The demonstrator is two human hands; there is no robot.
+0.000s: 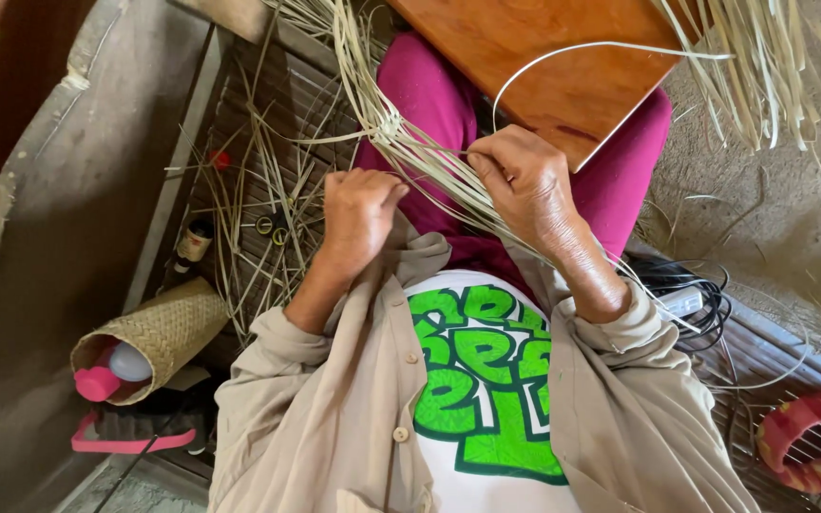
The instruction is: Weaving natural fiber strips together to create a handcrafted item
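Note:
A narrow plaited band of pale straw strips [393,128] runs from the top of the view down over my lap. My left hand [358,211] is closed on several loose strips at the band's lower end. My right hand [523,180] pinches strips just to the right, fingers curled around them. Loose strip ends [486,204] fan out between and under both hands. A reddish wooden board [563,66] lies across my magenta trousers [434,90] behind the hands. One pale strip [563,49] arcs over the board.
A woven straw cylinder [165,332] holding a pink bottle and a white one lies at the left. A small dark bottle [194,243] and scissors [273,226] rest on the slatted floor. Black cables [691,285] lie at the right, with a red spotted ring [805,442] below them. Straw bundles [762,66] hang at top right.

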